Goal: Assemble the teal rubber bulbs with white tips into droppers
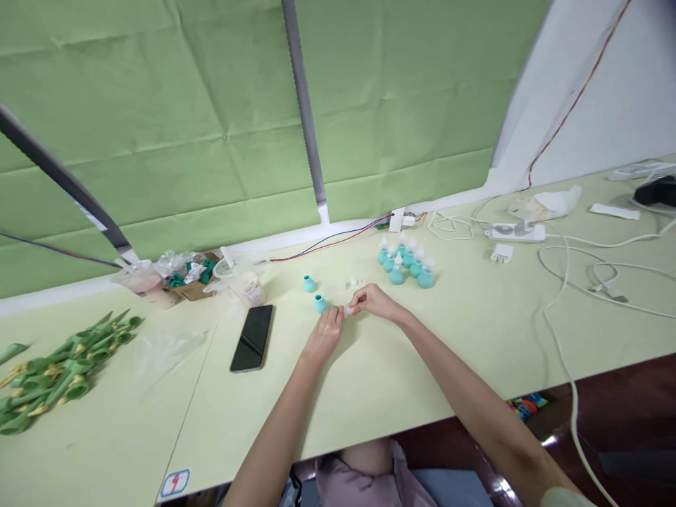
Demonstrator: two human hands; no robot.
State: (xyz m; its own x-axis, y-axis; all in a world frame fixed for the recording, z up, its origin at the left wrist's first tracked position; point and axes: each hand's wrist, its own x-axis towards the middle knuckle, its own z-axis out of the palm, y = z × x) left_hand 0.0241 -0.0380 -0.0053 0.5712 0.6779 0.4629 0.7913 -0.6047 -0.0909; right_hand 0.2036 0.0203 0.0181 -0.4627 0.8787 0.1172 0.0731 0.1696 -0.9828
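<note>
Both hands meet over the middle of the table on a small whitish translucent piece [347,310]. My left hand [328,328] pinches its left side, and the fingers of my right hand [372,301] close on its right side. Just beyond the left hand stands a teal bottle-shaped base [320,304] with an open top, and a second teal base [309,284] is a little farther back. Small white pieces [353,281] lie behind the hands. To the right, several teal bases with white flame-shaped tips [396,270] stand in a group.
A black phone [252,338] lies left of my hands. Farther left are green artificial stems [68,366], a clear plastic bag [166,355], a plastic cup [148,283] and a cardboard box [198,289]. White cables [565,282] and a power strip [515,232] occupy the right.
</note>
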